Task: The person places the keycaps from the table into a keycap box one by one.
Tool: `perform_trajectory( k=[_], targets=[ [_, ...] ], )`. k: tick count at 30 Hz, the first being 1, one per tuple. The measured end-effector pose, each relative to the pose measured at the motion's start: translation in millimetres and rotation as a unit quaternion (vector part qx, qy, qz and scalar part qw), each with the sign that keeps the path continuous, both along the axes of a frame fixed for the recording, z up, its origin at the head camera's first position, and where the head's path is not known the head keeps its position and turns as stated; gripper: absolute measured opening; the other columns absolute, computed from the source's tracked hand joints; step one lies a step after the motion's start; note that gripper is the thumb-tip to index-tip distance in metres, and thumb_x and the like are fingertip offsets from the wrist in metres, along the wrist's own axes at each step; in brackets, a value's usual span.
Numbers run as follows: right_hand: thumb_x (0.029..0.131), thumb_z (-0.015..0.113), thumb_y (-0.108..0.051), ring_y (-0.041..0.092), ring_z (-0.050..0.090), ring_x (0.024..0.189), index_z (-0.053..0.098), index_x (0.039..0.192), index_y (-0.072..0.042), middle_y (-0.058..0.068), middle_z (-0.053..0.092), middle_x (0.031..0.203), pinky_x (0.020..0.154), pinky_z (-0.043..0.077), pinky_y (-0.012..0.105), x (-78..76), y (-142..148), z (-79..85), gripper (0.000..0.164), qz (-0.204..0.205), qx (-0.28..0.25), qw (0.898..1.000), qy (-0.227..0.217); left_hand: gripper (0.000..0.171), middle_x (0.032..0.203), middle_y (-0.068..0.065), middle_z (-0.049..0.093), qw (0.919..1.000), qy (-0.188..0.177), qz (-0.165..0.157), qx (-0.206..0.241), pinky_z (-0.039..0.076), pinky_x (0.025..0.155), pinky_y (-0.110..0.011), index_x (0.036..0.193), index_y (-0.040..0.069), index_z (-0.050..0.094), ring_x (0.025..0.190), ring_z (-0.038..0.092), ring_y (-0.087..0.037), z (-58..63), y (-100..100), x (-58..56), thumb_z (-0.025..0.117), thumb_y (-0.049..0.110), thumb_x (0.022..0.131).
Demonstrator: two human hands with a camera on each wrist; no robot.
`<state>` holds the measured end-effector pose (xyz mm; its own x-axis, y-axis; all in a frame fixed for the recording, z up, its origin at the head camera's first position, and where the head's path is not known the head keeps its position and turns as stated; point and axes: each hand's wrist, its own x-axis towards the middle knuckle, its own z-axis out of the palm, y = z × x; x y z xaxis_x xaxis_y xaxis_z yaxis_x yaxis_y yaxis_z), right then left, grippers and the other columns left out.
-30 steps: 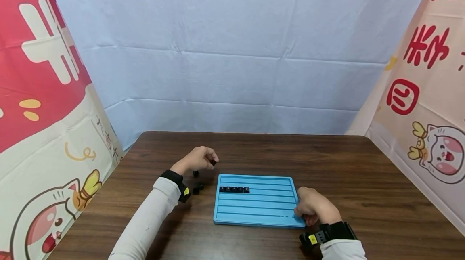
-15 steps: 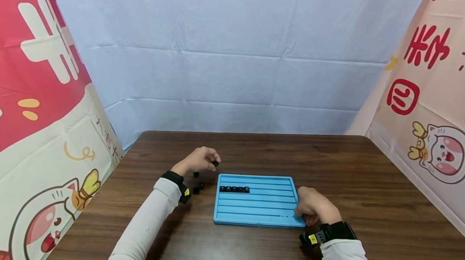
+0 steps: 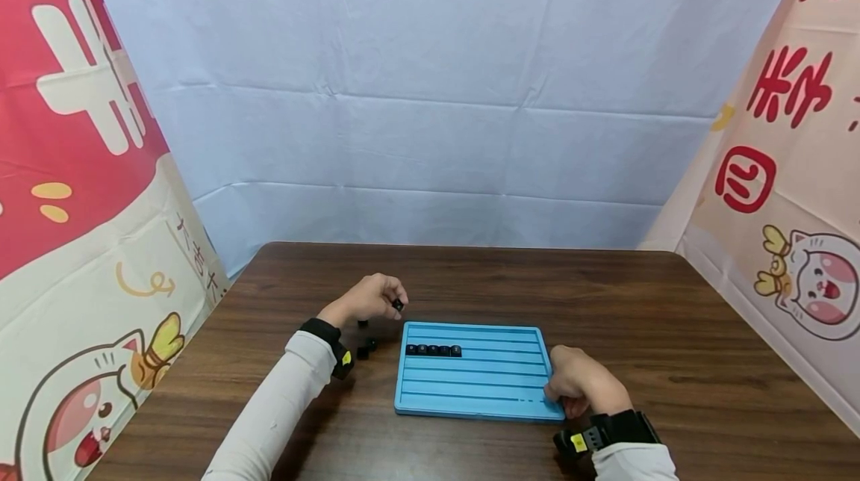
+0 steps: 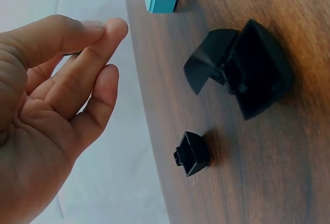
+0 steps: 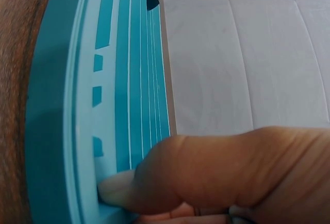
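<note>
The left hand pinches a black keycap just off the far left corner of the grooved blue tray, whose near right corner the right hand grips, and I'd favour a light pinch, hollow side down.

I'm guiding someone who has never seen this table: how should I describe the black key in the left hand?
On the brown table lies a blue tray. Near its far left corner, the left hand pinches a small black key. Unlike the loose keys on the table and the row of five on the tray, it alone is held in a hand.
</note>
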<state>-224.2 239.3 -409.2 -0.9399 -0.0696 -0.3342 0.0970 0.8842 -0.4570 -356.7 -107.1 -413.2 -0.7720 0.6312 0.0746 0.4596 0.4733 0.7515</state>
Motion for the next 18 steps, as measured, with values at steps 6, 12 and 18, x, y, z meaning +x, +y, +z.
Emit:
perform_trajectory(
  k=[6,12,18],
  targets=[
    [0.075,0.064,0.007,0.017,0.053,0.039,0.055,0.072,0.003,0.013,0.054,0.051,0.040,0.047,0.028,-0.1,0.2,-0.1,0.010,-0.001,0.001,1.000,-0.002,0.021,0.090,-0.012,0.065,0.9999,0.003,-0.015,0.002,0.050,0.069,-0.030,0.102,-0.004,0.062,0.079,0.062,-0.016,-1.2,-0.2,-1.3,0.064,-0.008,0.082],
    [0.075,0.064,0.007,0.017,0.053,0.039,0.055,0.072,0.003,0.013,0.054,0.051,0.040,0.046,0.028,0.9,0.5,0.1,0.010,0.002,-0.004,1.000,0.001,0.021,0.094,-0.018,0.064,0.9994,-0.005,-0.032,0.009,0.050,0.070,-0.030,0.104,-0.005,0.062,0.079,0.063,-0.017,-1.2,-0.3,-1.0,0.064,-0.008,0.083],
    [0.074,0.065,0.007,0.016,0.053,0.039,0.056,0.070,0.003,0.013,0.054,0.050,0.040,0.046,0.027,0.8,-0.1,1.1,0.011,0.003,0.000,1.000,-0.002,0.020,0.094,-0.013,0.065,0.9995,0.017,-0.025,-0.004,0.049,0.067,-0.032,0.100,-0.002,0.067,0.078,0.058,-0.017,0.4,-0.1,1.3,0.069,-0.003,0.081]
  ],
)
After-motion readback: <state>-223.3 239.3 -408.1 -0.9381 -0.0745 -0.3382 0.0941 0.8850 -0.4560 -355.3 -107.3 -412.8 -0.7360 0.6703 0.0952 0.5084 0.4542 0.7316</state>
